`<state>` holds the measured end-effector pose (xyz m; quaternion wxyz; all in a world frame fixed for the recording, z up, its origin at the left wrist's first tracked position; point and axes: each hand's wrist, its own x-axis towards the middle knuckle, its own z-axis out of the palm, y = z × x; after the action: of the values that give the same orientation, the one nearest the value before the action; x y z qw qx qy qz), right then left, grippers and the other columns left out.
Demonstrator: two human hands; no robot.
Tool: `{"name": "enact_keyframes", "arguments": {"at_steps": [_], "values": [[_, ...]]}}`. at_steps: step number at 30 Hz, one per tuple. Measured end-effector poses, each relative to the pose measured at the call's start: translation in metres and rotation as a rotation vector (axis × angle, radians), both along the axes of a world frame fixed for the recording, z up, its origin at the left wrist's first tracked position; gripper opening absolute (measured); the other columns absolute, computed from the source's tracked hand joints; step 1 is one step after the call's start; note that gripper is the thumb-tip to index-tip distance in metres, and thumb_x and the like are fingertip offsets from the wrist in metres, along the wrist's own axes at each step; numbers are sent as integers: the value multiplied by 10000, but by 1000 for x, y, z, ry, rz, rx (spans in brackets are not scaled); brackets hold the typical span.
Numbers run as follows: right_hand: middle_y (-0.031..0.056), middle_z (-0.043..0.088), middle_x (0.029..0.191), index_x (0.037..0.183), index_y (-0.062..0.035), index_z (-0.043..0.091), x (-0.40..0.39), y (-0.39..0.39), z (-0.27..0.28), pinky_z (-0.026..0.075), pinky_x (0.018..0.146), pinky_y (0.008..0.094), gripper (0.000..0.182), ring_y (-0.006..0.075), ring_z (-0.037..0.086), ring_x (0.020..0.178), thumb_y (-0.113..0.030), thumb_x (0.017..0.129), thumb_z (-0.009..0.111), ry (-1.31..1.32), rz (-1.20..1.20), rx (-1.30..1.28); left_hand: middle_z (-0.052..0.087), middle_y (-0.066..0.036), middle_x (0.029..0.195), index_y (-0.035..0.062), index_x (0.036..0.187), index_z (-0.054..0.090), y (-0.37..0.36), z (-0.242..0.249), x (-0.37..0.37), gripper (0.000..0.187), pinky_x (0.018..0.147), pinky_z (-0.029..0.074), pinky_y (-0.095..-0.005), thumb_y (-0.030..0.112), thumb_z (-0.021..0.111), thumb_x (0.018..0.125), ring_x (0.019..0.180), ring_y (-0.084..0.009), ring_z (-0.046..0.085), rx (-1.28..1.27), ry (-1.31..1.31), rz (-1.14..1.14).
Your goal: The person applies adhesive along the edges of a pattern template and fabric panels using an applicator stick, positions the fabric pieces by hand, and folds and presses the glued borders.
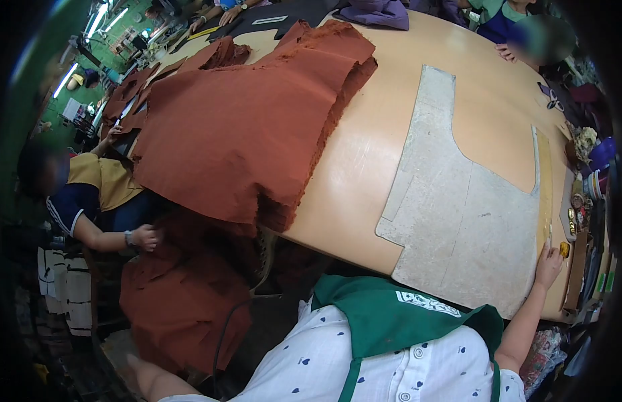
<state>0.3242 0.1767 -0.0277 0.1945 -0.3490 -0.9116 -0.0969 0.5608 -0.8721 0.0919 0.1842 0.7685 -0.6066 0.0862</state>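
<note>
My right hand (549, 264) is at the right edge of the table, its fingers closed on the near end of a long yellowish ruler (545, 177). Just left of the ruler lies a large grey pattern piece (461, 214), flat, with a curved cut-out and a narrow arm pointing away from me. A small yellow object (564, 249) sits beside my right hand. Low at the left, my left hand (135, 370) is blurred, close to a hanging heap of rust-coloured cloth (180, 305); its fingers cannot be made out.
A thick stack of rust-coloured fabric (237, 127) covers the table's left part. A co-worker in a yellow and navy top (103, 184) is at the left. Another person's hand (505, 52) rests at the far edge. Purple cloth (374, 13) and scissors (553, 99) lie farther off.
</note>
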Motion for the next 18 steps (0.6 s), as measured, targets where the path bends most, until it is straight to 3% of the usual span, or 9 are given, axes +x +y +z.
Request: {"name": "enact_keyframes", "arguments": {"at_steps": [2,4,6,9,10,11,12,15,18], "values": [[182,540,801,852,-7,573,1,5,-4,408,699,432,380,345,515,769,-379,845,492,-2,12,7,547,-184,1058,-2,1003,586,18,25,-66,380,856,388,-400,326,509,829,1000,-326,498,-160,-143,-104],[180,540,809,861,-9,575,1,2,-4,407,706,432,380,344,515,775,-379,845,490,1,3,9,548,-193,1074,-4,1016,586,44,55,-158,397,862,386,-407,338,514,828,1015,-337,498,-496,-143,-474],[185,538,836,882,-9,576,0,-6,2,401,738,430,385,351,511,809,-382,847,485,-3,-17,-3,550,-196,1064,-7,986,587,80,78,-264,306,871,390,-380,250,575,819,992,-321,520,-910,6,-1283],[191,536,860,897,-7,574,3,-8,0,394,761,428,387,355,504,836,-381,846,488,34,7,30,579,-130,996,11,893,589,312,96,-378,145,831,418,-324,115,600,793,951,-250,544,-344,642,-1985],[193,536,871,904,-6,574,3,-9,1,388,772,428,389,359,498,848,-381,842,493,38,0,6,585,-124,949,16,871,578,361,91,-398,196,782,440,-328,144,652,742,909,-256,556,-632,345,-2143],[192,536,872,903,-5,574,4,-9,2,389,771,426,389,358,499,847,-381,841,495,36,-3,3,581,-127,882,23,838,564,408,85,-409,259,739,453,-339,229,668,723,850,-277,559,-552,270,-2253],[191,537,873,902,-5,574,3,-10,3,391,769,424,388,356,500,846,-380,840,497,39,-5,0,564,-128,828,26,800,556,433,65,-431,307,731,457,-340,311,649,732,798,-288,557,-469,169,-2289],[183,535,863,892,-2,573,3,-14,5,394,760,421,383,348,502,835,-376,834,510,52,-15,-49,524,-110,934,26,869,526,486,6,-480,396,823,429,-411,357,666,702,955,-307,512,-234,-143,-2007],[169,529,834,875,-1,569,1,-13,5,396,743,418,370,337,502,814,-365,826,528,93,10,-34,480,-99,1026,57,932,506,501,-25,-498,370,857,402,-494,322,651,716,1037,-313,458,-410,-182,-1817]]}}
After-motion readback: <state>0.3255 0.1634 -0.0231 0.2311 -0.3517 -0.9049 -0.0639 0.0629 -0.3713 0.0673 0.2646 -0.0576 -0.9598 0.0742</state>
